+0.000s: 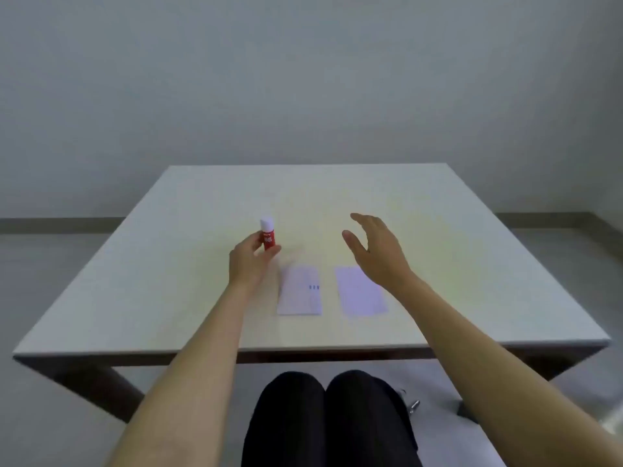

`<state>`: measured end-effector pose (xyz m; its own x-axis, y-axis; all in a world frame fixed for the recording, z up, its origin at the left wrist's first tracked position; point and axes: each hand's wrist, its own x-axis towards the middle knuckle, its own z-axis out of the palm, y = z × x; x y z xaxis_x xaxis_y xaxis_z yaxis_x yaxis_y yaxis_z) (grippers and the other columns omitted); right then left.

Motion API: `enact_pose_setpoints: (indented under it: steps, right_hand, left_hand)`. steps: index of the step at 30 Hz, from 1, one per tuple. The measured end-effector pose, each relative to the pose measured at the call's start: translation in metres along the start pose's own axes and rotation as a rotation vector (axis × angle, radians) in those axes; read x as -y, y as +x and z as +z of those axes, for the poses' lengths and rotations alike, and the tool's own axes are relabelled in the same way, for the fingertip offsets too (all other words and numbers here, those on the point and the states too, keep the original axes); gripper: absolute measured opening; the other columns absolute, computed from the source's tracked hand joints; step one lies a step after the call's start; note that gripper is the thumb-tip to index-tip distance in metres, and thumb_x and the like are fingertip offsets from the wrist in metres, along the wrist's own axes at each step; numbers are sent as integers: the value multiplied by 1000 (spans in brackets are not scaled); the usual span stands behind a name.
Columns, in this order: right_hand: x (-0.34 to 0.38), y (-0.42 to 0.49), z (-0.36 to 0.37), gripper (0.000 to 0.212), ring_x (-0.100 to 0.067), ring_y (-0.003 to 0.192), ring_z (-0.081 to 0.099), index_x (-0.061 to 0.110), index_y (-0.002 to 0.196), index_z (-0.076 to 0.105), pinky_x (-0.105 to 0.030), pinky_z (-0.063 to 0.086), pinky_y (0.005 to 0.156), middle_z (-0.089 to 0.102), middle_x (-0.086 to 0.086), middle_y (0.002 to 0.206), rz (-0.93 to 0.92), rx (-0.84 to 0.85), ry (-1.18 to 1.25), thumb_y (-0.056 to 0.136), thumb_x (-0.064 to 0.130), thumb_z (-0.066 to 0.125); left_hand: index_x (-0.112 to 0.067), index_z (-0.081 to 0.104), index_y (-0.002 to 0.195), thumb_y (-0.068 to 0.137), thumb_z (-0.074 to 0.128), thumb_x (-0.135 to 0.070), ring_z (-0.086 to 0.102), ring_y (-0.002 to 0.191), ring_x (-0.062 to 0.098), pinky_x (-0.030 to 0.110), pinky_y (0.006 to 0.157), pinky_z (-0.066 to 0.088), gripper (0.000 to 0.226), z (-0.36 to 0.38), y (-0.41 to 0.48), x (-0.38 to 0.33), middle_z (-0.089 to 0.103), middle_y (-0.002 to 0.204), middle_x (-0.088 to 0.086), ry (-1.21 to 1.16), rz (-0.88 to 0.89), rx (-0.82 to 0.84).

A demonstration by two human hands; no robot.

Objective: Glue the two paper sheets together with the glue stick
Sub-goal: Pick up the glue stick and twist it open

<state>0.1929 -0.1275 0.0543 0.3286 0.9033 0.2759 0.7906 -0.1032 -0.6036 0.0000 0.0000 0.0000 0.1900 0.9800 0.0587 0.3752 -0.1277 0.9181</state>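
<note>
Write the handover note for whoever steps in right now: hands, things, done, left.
Left hand: shut on the glue stick, held upright, white cap still on.
Right hand: open, empty, above the table beyond the right sheet.
Left paper sheet and right paper sheet: flat, side by side, apart, near the front edge.
Done: glue stick picked up.
Left: uncap, spread glue on one sheet, press the other onto it.

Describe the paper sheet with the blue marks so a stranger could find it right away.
On the pale table, two small paper sheets lie side by side near the front edge. Take the left sheet, nearest the left hand holding the glue stick. Unlike the blank right sheet, it carries small blue marks.
</note>
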Motion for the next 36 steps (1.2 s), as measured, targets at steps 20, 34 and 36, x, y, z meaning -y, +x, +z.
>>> enact_pose_setpoints:
  steps: [20,34,36]
  right_hand:
    - [12,49,-10,49,-17,40,42,5,71,62,-23,35,43,53,-6,54,413,216,631,93,46,48]
    - [6,54,-26,45,-25,79,66,12,126,49,-33,55,70,64,-13,98,228,338,656,88,34,62]
    - [6,53,-25,56,-25,65,67,6,113,56,-30,54,58,67,-14,86,341,372,614,89,55,49]
  left_hand:
    - [-16,63,94,73,76,-17,57,76,17,29,66,46,25,14,-2,-83,57,93,-2,462,687,70]
    - [-17,63,97,77,74,-20,53,74,13,27,65,44,23,11,0,-87,58,97,-5,537,695,38]
    - [-18,63,96,77,73,-20,52,74,13,26,64,41,22,13,0,-88,61,96,-5,549,701,43]
